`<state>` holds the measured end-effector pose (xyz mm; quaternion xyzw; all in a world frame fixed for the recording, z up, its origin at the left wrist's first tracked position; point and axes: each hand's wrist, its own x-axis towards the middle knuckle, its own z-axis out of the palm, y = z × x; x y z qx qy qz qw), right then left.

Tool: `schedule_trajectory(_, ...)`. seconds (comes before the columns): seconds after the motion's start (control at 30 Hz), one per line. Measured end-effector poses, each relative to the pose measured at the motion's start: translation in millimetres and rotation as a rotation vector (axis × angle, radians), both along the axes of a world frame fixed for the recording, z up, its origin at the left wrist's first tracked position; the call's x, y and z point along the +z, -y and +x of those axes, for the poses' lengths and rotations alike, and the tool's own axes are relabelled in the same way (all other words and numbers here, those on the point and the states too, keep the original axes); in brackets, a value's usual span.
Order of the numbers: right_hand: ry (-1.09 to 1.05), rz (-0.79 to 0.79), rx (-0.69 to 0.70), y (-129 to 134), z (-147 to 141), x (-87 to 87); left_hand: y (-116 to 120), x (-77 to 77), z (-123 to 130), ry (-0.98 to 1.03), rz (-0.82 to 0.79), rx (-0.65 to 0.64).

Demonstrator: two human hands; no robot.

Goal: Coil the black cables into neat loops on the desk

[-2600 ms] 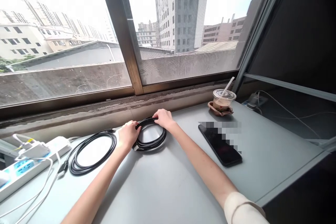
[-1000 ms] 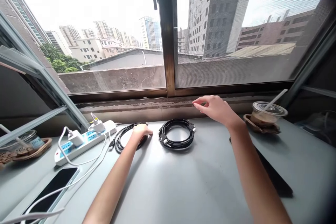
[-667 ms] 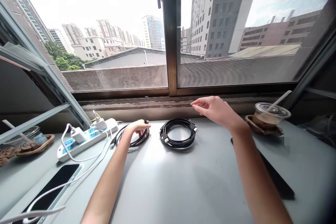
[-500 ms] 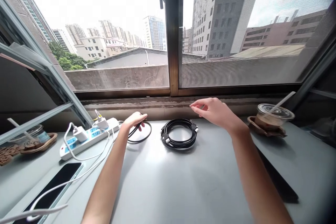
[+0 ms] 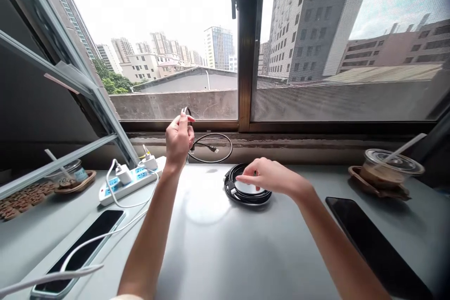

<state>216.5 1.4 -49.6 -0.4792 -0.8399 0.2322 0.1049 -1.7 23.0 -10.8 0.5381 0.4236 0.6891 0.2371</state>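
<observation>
My left hand (image 5: 179, 138) is raised in front of the window sill, its fingers closed on a black cable (image 5: 227, 157). The cable hangs in a loose loop, with a plug end (image 5: 213, 149) showing inside it. My right hand (image 5: 276, 176) is over a flat coil of thicker black cable (image 5: 251, 200) on the table, its fingers loosely bent. It hides the upper right of the coil; whether the fingertips touch it is unclear. A connector with a silvery end (image 5: 232, 188) shows at the coil's left side.
A white power strip (image 5: 131, 182) with plugged-in chargers and a phone (image 5: 82, 248) crossed by a white cord (image 5: 105, 236) are at left. At right lie a dark flat slab (image 5: 376, 248) and a drink cup (image 5: 392, 164) in a cardboard holder. Another cup (image 5: 68, 173) stands far left.
My left hand has lifted the thin cable up and away from the table, so its loop hangs free. My right hand has come down and left over the coil. The view has shifted slightly.
</observation>
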Motion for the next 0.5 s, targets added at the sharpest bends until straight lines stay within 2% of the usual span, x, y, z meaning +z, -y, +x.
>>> schedule_trajectory(0.1,-0.069,-0.113,0.093,8.0,-5.8,-1.7,19.8,1.9,23.6,0.035,0.103,-0.089)
schedule_trajectory(0.2,-0.257,-0.12,0.151,11.5,-10.1,-1.5,34.6,-0.6,41.8,0.048,0.164,-0.134)
schedule_trajectory(0.37,-0.771,0.007,0.178,11.5,-16.7,6.9,45.3,-8.4,61.6,0.102,0.226,-0.178)
schedule_trajectory(0.5,-1.032,0.112,0.123,16.3,-13.4,18.7,45.6,-10.3,69.8,0.149,0.273,-0.136)
